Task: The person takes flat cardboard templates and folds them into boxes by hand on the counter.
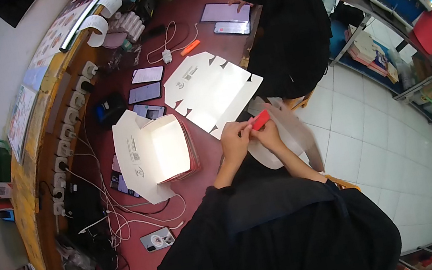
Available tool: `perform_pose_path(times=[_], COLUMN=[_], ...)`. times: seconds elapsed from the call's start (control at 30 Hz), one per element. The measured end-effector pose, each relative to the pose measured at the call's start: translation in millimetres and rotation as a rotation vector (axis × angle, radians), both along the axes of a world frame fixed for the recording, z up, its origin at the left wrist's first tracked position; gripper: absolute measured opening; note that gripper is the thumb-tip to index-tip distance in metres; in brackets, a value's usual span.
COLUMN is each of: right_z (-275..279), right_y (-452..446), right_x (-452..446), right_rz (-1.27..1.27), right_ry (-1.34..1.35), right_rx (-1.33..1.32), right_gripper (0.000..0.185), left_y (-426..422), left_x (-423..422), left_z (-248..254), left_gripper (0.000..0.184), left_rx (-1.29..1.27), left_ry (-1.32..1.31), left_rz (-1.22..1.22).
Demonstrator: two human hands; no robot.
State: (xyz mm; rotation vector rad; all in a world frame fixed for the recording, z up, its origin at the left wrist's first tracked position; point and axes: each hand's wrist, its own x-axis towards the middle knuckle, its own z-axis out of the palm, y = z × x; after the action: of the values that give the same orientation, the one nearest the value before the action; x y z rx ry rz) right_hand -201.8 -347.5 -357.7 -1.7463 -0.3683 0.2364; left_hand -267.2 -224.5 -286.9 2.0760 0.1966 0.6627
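My right hand (269,135) grips a small red rectangular object (261,120) whose kind I cannot make out. Close against it, my left hand (233,139) has its fingers closed at the object's left end. Below and behind my hands hangs a whitish plastic bag (303,134). A flat, unfolded white cardboard box blank (214,92) with notched edges lies on the table just beyond my left hand. Further left stands an open white cardboard box (170,146) with its printed lid raised and red outer sides.
On the dark red table (202,186) lie several phones, a grey phone (157,239), white cables and an orange marker (190,47). Sockets (66,131) line the left ledge. A person in black (283,25) sits opposite, one hand at a tablet (225,12). Shelves (419,90) stand right.
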Motion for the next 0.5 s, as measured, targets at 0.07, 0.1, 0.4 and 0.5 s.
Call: perform_pose_path(times=[0.07,0.1,0.4,0.5], right_z=[29.2,39.9,49.6,33.5], right_y=[-4.9,-6.8,8.4,-1.0], right_x=[2.5,5.3,-22.8,-6.2], right_rz=[-0.037,-0.051,0.074,0.102], right_ry=[0.289,0.432,0.013,0.273], right_rx=[0.277,0.416,0.203,0.271], right_gripper=[0.030,0.030,0.044,0.049], left_y=[4.1,3.6,-2.2,2.9], left_x=[-1.9,-3.5,1.2,-0.3], left_z=[-0.9,1.5,6.1,11.2], left_gripper=[0.013,0.012,0.013,0.013], left_rx=[0.103,0.116,0.153,-0.012], left_ry=[-0.001,0.004,0.134,0.124], left_rz=[-0.087,-0.084,0.041,-0.046])
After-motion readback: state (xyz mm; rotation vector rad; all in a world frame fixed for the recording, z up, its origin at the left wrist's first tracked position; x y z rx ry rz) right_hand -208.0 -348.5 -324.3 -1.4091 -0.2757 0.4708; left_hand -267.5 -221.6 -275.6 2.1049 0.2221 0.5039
